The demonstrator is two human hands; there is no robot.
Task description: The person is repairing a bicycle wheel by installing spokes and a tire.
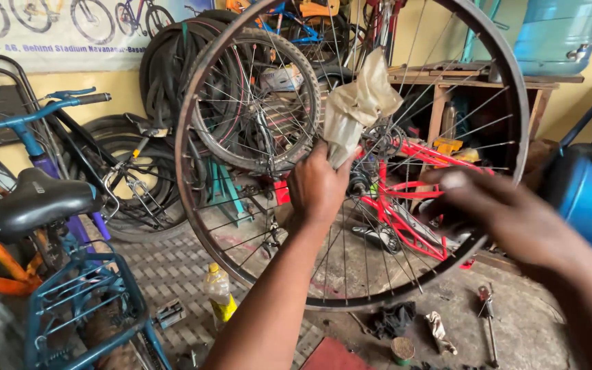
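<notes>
The bare wheel rim (203, 89) is standing upright in front of the person, filling the view: light for its span, stiff at the hoop, thin spokes bendable, so the rim edge looks the safest hold. The right hand (508, 216) is blurring against the lower right rim; grip unclear. The left hand (318, 186) is clamping a soft, pale rag (354, 109) at the spokes.

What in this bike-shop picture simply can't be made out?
- Right hand, head view: motion-blurred, so its grip on the bare spoked metal wheel rim is unclear.
- Wheel hub, head view: hidden behind the left hand and its crumpled beige cloth.
- Blue bicycle, head view: cut off by the left and bottom edges.
- Small floor tools: too small to identify.
</notes>
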